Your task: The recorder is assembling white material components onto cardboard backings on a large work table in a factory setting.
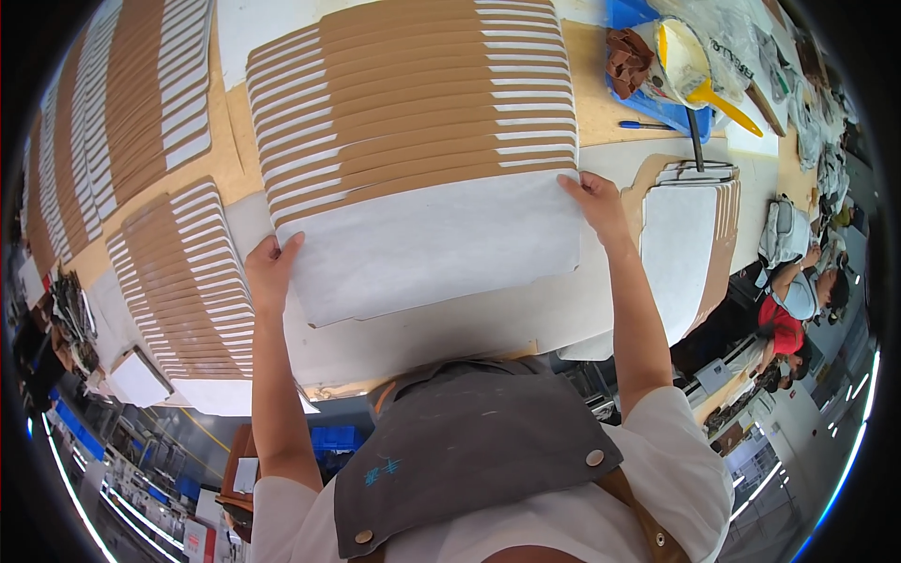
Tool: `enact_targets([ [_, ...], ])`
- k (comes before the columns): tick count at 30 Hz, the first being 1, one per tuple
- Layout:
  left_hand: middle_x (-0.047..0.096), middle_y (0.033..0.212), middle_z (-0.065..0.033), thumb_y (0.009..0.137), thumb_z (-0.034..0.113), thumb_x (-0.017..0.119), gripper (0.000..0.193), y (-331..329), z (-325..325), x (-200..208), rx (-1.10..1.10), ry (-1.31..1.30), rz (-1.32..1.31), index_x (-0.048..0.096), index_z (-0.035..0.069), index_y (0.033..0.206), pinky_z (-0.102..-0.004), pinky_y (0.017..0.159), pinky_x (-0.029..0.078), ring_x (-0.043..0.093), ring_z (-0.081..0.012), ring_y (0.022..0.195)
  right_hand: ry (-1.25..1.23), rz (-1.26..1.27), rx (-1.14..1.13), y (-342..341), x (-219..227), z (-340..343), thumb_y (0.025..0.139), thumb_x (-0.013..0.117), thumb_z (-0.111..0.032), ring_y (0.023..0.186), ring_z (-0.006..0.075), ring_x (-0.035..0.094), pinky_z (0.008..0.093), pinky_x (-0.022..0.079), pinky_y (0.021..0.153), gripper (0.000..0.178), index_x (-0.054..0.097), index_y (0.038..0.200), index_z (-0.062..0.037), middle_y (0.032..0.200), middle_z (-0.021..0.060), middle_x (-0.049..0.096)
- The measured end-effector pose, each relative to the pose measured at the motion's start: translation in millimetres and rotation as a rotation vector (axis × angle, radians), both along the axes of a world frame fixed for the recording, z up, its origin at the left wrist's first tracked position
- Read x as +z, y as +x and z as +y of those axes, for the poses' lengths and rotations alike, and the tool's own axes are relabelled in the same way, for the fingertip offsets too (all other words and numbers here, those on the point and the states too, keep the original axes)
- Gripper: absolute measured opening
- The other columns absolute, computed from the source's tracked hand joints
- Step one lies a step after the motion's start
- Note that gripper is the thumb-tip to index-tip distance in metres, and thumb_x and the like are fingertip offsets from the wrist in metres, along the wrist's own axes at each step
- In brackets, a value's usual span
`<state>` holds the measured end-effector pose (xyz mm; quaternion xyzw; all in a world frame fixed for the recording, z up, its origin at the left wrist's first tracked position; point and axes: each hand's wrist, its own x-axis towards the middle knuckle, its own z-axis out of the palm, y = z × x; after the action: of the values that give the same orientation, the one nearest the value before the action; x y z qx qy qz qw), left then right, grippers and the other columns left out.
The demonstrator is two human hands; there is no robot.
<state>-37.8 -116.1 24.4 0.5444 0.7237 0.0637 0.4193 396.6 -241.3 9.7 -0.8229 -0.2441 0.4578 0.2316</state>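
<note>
A large fanned row of flat pieces (408,94), brown in the middle with white strips at both sides, lies overlapped on the table before me. Its nearest piece shows a full white sheet-like face (436,249). At the left edge of this white sheet, my left hand (270,272) pinches it between thumb and fingers. My right hand (597,205) grips the right edge, thumb on top near the upper corner. Both forearms reach up from below. The fingers beneath the sheet are hidden.
More fanned pieces (178,281) lie at the left, others (155,84) farther back. At right is a stack of white-faced pieces (671,244). Behind it, a blue tray (671,114) holds a tub of pale paste (685,56) with a yellow-handled brush (730,105); a blue pen (646,125) lies nearby.
</note>
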Motion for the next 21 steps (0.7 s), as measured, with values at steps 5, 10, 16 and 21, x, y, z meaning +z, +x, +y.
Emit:
enact_targets([
  [5, 0.041, 0.054, 0.0034, 0.078, 0.026, 0.072, 0.035, 8, 1, 6, 0.017, 0.020, -0.027, 0.054, -0.002, 0.065, -0.0241, 0.046, 0.028, 0.031, -0.0056, 0.052, 0.058, -0.062, -0.020, 0, -6, -3, 0.079, 0.068, -0.028, 0.055, 0.0056, 0.033, 0.0234, 0.031, 0.048, 0.035, 0.054, 0.065, 0.0011, 0.056, -0.0038, 0.041],
  [10, 0.041, 0.052, 0.0034, 0.078, 0.026, 0.071, 0.037, 6, -1, 2, 0.029, 0.044, -0.028, 0.053, -0.003, 0.063, -0.0236, 0.046, 0.028, 0.031, -0.0057, 0.052, 0.069, -0.062, -0.033, -3, -6, -1, 0.079, 0.068, -0.028, 0.055, 0.0062, 0.032, 0.0240, 0.031, 0.048, 0.037, 0.051, 0.062, 0.0012, 0.055, -0.0017, 0.040],
  [16, 0.053, 0.074, -0.0051, 0.075, 0.023, 0.073, 0.030, 4, -4, -2, -0.105, 0.253, 0.199, 0.056, -0.001, 0.080, -0.0295, 0.056, 0.037, 0.044, -0.0138, 0.064, -0.111, -0.332, 0.163, -16, 13, 9, 0.077, 0.068, -0.023, 0.054, 0.0173, 0.045, 0.0310, 0.039, 0.053, 0.029, 0.052, 0.068, -0.0004, 0.062, 0.0075, 0.054],
  [21, 0.052, 0.115, -0.0140, 0.076, 0.014, 0.068, 0.043, 47, -1, 0, -0.451, 0.750, 0.139, 0.052, 0.003, 0.115, -0.0396, 0.085, 0.041, 0.049, -0.0312, 0.102, 0.564, -0.783, 0.441, -51, 16, 25, 0.075, 0.064, -0.007, 0.103, 0.0286, 0.050, 0.0400, 0.041, 0.085, 0.036, 0.052, 0.109, -0.0053, 0.116, 0.0134, 0.052],
])
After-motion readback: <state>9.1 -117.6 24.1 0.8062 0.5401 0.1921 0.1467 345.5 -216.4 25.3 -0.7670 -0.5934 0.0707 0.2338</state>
